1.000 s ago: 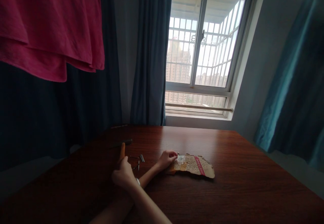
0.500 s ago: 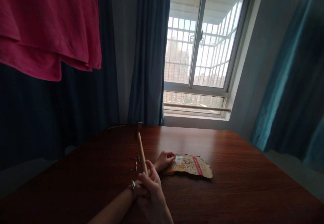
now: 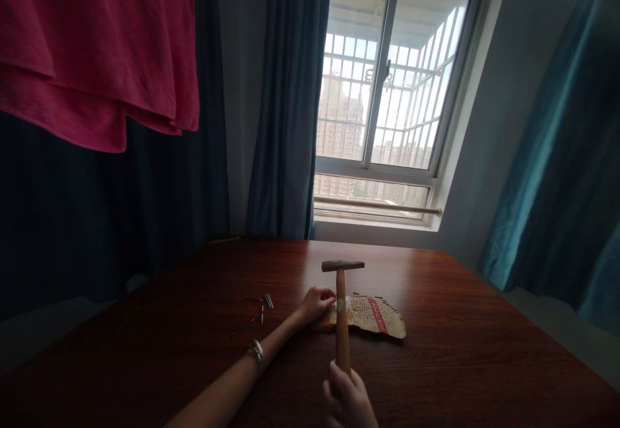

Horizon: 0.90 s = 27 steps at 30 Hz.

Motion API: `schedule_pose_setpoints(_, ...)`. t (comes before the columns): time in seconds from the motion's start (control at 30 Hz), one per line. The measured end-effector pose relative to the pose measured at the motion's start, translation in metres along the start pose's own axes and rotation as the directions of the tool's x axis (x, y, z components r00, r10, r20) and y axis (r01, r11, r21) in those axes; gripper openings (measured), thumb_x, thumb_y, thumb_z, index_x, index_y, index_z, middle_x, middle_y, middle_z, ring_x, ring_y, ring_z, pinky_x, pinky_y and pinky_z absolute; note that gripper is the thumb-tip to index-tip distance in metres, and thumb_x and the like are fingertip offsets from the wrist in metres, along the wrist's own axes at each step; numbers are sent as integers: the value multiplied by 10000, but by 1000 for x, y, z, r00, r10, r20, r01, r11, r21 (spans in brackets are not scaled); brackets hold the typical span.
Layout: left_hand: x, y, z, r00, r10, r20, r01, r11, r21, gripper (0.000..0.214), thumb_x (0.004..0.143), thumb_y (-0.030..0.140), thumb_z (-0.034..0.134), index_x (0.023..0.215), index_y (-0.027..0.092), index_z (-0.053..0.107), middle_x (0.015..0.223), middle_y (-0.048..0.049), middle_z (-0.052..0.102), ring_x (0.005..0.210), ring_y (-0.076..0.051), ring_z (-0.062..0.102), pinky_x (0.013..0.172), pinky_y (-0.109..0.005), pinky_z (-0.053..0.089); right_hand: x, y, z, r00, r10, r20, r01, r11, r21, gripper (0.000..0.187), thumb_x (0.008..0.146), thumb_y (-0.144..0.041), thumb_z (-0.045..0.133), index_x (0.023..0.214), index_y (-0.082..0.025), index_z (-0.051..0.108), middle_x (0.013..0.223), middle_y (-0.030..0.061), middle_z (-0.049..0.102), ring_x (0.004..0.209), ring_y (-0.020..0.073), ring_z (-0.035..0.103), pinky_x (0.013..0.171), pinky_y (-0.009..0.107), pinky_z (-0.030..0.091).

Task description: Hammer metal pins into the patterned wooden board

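Gripping a hammer (image 3: 341, 321) with the right hand (image 3: 349, 394), fingers curled fully round the lower wooden handle; head up, seemingly raised off the bench (image 3: 455, 325). Keeping to the left end of a flat, speckled board (image 3: 363, 318) with the left hand (image 3: 317, 304), fingers curled in and tips close together; cannot tell how tightly closed, nor whether on anything thin, with the hammer handle directly beside them in view. Located the board flat on the bench, partly behind the hammer handle, with a red band (image 3: 379, 316) across its right portion. Noted as done: small dark marks, closely spaced, over much of the visible face on both sides of the band, plus short notches along the far right edge. Would judge well advanced on that density. Cannot tell whether pierced through or only surface marks. Would place any remainder at the left end, beside the fingertips, but cannot confirm, being partly covered there. Logged also: several thin metal rods (image 3: 268, 300) lying loose on the bench left of the left hand, apart from the board, untouched. Saw no contact between hammer head and board.
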State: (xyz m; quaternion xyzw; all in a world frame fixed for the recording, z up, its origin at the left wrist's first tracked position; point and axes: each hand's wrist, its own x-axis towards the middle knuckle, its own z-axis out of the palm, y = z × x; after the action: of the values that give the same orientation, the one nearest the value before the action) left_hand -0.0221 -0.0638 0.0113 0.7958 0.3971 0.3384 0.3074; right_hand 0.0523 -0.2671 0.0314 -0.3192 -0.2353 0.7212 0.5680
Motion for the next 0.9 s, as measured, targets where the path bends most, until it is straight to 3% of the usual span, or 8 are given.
schedule_pose_setpoints(0.1,2,-4,3,1000,24,-9,-24,1000,9,258,722,309,517,816,127,673,731,-35,658,670,-147,566,622,-230,410,0,1,-8,986,-108,-129,93,989,-114,459,471,-475,757,627,-197,426,444,-87,470,336,70,453,287,161,334)
schedule_pose_setpoints(0.17,2,-7,4,1000,17,-3,-17,1000,16,268,727,328,517,820,131,672,745,-36,661,678,-147,568,627,-230,409,1,-2,-13,973,-148,-175,116,976,-184,471,476,-463,761,699,-190,449,594,-28,587,379,89,511,276,157,316)
schedule_pose_setpoints(0.23,3,-7,4,1000,6,3,-6,1000,21,274,729,343,520,825,134,671,754,-37,664,692,-150,571,631,-231,409,3,-4,-18,962,-204,-181,153,954,-259,492,500,-506,737,741,-183,454,651,2,624,294,36,418,248,132,211)
schedule_pose_setpoints(0.3,2,-7,4,1000,6,3,-6,1000,19,274,733,345,522,831,137,670,762,-39,667,706,-153,575,636,-229,411,6,-4,-21,941,-268,-206,194,928,-319,516,507,-570,705,737,-176,464,524,-39,571,247,-7,293,254,122,144)
schedule_pose_setpoints(0.4,1,-6,3,999,32,1,-32,999,5,261,738,331,521,826,135,670,779,-46,670,717,-154,581,641,-226,415,8,-2,-25,895,-334,-296,230,913,-336,533,490,-635,672,674,-176,474,360,-112,382,253,-4,260,275,118,136)
schedule_pose_setpoints(0.5,1,-5,2,999,48,8,-48,999,-10,250,743,317,519,820,134,670,788,-48,673,720,-154,585,642,-225,416,3,-2,-30,900,-294,-322,210,939,-271,552,511,-698,601,671,-179,502,299,-128,291,231,6,208,275,137,131)
schedule_pose_setpoints(0.73,1,-5,2,999,15,32,-15,1000,-8,248,734,316,530,821,134,674,785,-43,676,723,-154,587,641,-223,419,-4,-6,-38,876,-324,-357,228,931,-285,648,538,-688,582,928,-172,541,284,-117,335,222,35,243,272,141,162)
schedule_pose_setpoints(0.9,1,-10,2,999,45,12,-45,999,-23,250,729,308,531,819,125,677,783,-48,678,711,-153,590,636,-220,421,-3,0,-37,856,-396,-332,285,898,-335,894,602,-637,582,1278,-104,341,284,-123,339,247,59,257,275,159,211)
